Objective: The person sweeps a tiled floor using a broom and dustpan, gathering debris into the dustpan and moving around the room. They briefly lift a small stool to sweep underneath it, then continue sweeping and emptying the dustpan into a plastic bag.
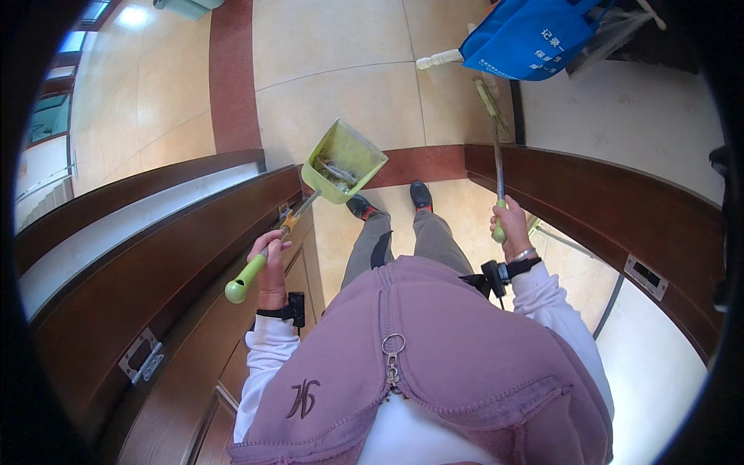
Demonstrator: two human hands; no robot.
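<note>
My left hand (268, 267) is closed round the long handle of a light green dustpan (367, 163). The pan is held out ahead of me, left of centre, with grey debris (338, 172) inside it. In my right hand (511, 225) is the green grip of a broom (498, 159). Its grey shaft runs away from me to a pale green head at the right-hand wall. The broom's bristles are hard to make out at this distance.
I stand in a doorway between dark brown frames (597, 213), with a brown door (271, 333) at my left. A dark red strip (418, 165) crosses the tiled floor (333, 46). A blue bag (535, 35) is at the far right, by pale turned wooden legs (439, 59).
</note>
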